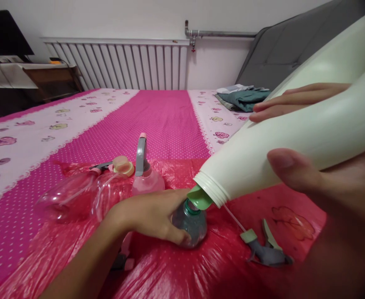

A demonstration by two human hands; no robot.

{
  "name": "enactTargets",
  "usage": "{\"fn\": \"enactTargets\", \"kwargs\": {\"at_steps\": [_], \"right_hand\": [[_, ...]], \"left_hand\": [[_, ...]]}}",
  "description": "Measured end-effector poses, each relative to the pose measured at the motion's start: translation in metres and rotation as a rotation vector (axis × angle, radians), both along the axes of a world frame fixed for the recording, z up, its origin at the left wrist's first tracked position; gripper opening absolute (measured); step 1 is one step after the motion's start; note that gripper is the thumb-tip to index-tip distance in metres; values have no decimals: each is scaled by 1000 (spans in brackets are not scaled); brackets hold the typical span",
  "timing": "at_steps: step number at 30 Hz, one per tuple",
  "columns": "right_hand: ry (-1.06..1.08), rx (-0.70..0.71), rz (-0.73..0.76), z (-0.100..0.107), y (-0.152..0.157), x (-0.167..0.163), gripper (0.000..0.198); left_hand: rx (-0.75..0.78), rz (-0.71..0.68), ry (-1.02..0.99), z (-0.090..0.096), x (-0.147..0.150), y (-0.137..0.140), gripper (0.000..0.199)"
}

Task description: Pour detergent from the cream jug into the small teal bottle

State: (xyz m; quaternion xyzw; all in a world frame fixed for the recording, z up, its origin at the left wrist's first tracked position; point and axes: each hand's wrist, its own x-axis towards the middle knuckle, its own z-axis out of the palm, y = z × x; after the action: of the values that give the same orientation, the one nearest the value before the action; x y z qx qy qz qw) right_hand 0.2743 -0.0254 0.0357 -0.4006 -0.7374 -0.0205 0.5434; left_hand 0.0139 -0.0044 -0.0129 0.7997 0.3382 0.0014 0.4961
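My left hand [153,214] is wrapped round a small clear bottle [195,228] with a green neck, which stands on red plastic sheeting [176,274]. With my right hand [338,187], I grip a large pale-green jug [263,153] by its handle, thumb on the near side and fingers over the top. The jug is tilted down to the left. Its green pouring spout [201,197] meets the bottle's mouth; whether liquid flows cannot be seen. A grey and pale-green trigger spray head [268,252] with a thin tube lies to the right of the bottle.
Behind my left hand are a pink spray bottle [148,182] with a grey trigger, clear pink bottles [67,197] and a yellowish cap [123,166]. Folded clothes [243,99] lie on the pink bedspread [166,120]. A radiator [120,62] and a grey headboard [276,54] stand beyond.
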Motion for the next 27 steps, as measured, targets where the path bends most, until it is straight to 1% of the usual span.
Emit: {"fn": "enactTargets", "kwargs": {"at_steps": [3, 9, 13, 16, 19, 23, 27], "right_hand": [[6, 11, 2, 1, 0, -1, 48], [-12, 24, -3, -1, -2, -1, 49], [-13, 26, 9, -1, 0, 0, 47], [-10, 30, 16, 0, 0, 1, 47], [6, 18, 13, -1, 0, 1, 51], [68, -35, 7, -5, 1, 1, 44], [82, -27, 1, -6, 2, 1, 44]], "left_hand": [[1, -6, -12, 0, 0, 0, 53], [-2, 1, -6, 1, 0, 0, 48], [-16, -1, -18, 0, 1, 0, 51], [-22, -2, -35, 0, 1, 0, 50], [-12, 2, -43, -1, 1, 0, 50], [2, 16, -30, -1, -1, 0, 46], [-22, 19, -54, -3, -1, -1, 43]]}}
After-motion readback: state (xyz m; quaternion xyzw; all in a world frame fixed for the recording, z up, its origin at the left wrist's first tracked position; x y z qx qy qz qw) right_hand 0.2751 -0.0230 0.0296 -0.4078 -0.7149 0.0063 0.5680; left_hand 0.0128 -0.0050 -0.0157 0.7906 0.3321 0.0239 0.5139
